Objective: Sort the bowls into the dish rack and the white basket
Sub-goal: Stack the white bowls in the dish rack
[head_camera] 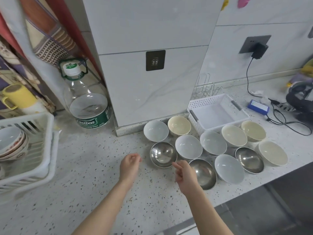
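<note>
Several bowls stand upright on the speckled counter: white ones [188, 146], cream ones [179, 125] and three steel ones. The nearest steel bowl [163, 154] sits at the group's left edge. My left hand [129, 164] hovers just left of it, fingers loosely curled and holding nothing. My right hand [183, 172] hangs over the counter between that bowl and a second steel bowl [204, 173], fingers relaxed, fingertips close to the first bowl's front rim. The white basket [218, 111] stands behind the bowls and holds nothing. A wire dish rack [204, 89] shows behind the basket.
A white plastic drainer [33, 150] at the far left holds stacked patterned bowls. A large water bottle [88, 100] stands by the tiled pillar [149, 82]. Cables, a blue box [258, 106] and a dark appliance lie at the right. The counter's front edge runs along the bottom right.
</note>
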